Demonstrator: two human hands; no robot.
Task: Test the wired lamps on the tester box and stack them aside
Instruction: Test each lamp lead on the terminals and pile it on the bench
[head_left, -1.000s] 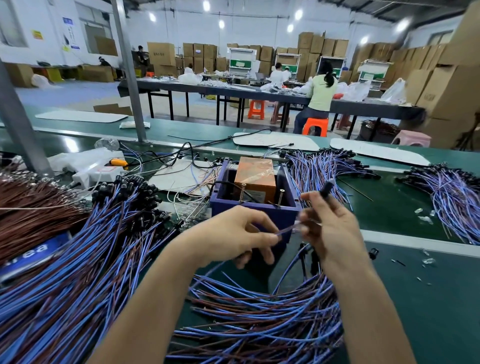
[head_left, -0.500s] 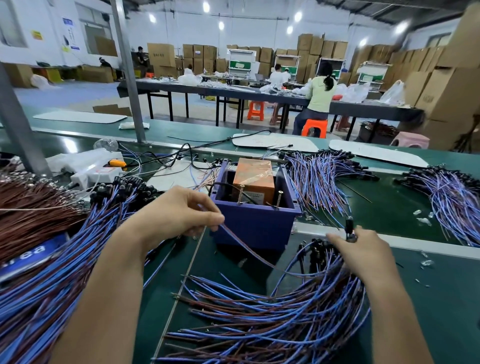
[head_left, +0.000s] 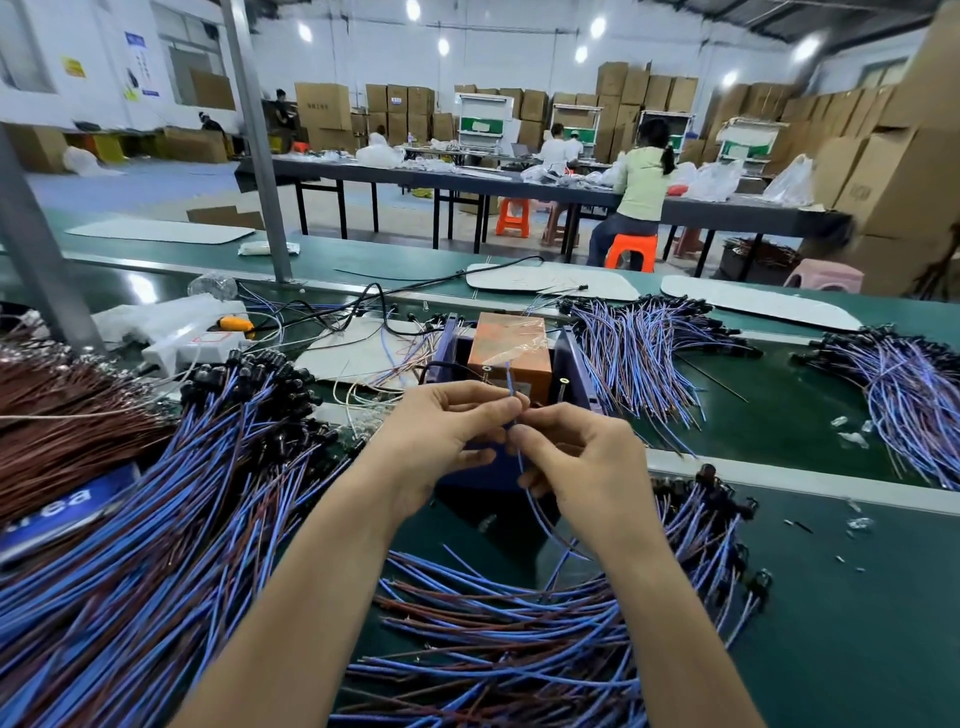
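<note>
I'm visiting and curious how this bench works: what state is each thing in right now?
Left hand: pinching the wire.
Right hand: pinching the same wire just below.
Wire: end sticking up between the fingertips, rest drooping toward the near pile.
Box: open on top, orange block inside.
Near pile: loose wires fanned flat on the table.

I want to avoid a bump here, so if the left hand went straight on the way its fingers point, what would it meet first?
Probably the right hand: the left hand points across at it, both pinching one blue wire in front of the tester box. Depth is hard to judge.
</note>
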